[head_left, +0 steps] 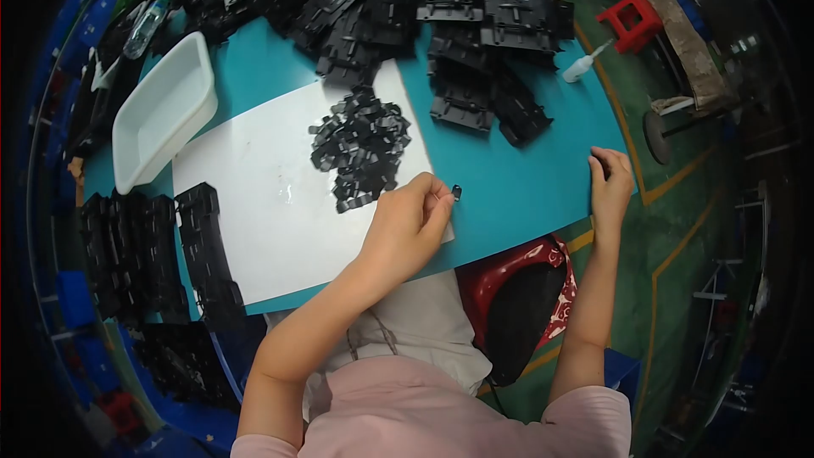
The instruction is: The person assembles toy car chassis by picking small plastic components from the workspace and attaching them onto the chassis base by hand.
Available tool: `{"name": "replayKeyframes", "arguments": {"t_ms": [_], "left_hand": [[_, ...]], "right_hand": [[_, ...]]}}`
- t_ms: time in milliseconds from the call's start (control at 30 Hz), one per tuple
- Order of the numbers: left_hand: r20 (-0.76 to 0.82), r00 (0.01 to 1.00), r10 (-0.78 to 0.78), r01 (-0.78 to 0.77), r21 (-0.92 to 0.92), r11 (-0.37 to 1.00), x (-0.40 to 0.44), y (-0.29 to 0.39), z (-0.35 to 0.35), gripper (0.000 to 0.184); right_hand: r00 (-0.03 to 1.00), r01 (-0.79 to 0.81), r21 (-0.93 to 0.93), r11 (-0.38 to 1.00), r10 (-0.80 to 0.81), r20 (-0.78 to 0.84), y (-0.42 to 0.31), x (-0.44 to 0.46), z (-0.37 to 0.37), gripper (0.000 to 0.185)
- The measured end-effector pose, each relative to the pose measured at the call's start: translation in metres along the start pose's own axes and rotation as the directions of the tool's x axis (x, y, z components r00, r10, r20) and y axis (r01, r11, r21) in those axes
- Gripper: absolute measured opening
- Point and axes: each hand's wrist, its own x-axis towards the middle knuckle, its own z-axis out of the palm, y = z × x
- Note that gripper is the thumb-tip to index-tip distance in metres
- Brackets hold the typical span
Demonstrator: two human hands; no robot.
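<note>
Between the thumb and fingertips of my left hand is a small black plastic piece, held just above the teal mat near the edge of the white sheet. A pile of small black plastic pieces lies on the white sheet, just beyond that hand. Off to the right, at the mat's right edge, my right hand has its fingers curled toward the thumb. Whatever may be in those fingers is too small to make out.
Large black plastic panels are heaped at the back. More long black parts stand at the left, beside a white tray. A small white bottle stands at the back right, and a red stool is on the floor.
</note>
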Motion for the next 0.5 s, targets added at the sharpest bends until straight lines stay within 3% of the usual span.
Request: {"name": "replayKeyframes", "arguments": {"t_ms": [67, 200, 267, 300, 333, 433, 500], "left_hand": [[-0.034, 0.999, 0.022, -0.021, 0.019, 1.000, 0.001, -0.004, -0.010, 0.014], [-0.069, 0.993, 0.096, -0.091, 0.064, 0.994, 0.004, -0.016, -0.010, 0.016], [-0.068, 0.996, 0.059, -0.054, 0.067, 0.996, 0.005, -0.019, -0.010, 0.015], [-0.065, 0.997, 0.028, -0.023, 0.076, 0.997, 0.007, -0.019, -0.009, 0.015], [-0.070, 0.997, 0.019, -0.014, 0.069, 0.997, 0.008, -0.020, -0.008, 0.015], [-0.091, 0.996, 0.021, -0.012, 0.098, 0.995, 0.011, -0.022, -0.007, 0.016], [-0.080, 0.997, -0.013, 0.021, 0.099, 0.995, 0.013, -0.022, -0.007, 0.017]], "right_hand": [[0.993, 0.076, -0.010, 0.997, -0.077, -0.094, 0.001, -0.005, 0.002, 0.016], [0.977, 0.177, -0.195, 0.965, -0.196, -0.082, 0.027, -0.007, -0.002, 0.015], [0.992, 0.119, 0.025, 0.993, -0.118, -0.043, -0.002, -0.007, -0.007, 0.010], [0.999, -0.010, 0.315, 0.949, -0.001, 0.033, -0.016, -0.009, -0.005, 0.009], [0.985, -0.160, 0.563, 0.811, 0.093, 0.146, -0.035, -0.014, -0.001, 0.008], [0.905, -0.153, 0.624, 0.766, -0.145, 0.400, -0.114, -0.025, 0.013, 0.007], [0.806, -0.243, 0.710, 0.661, -0.269, 0.527, -0.136, -0.024, 0.031, 0.012]]}}
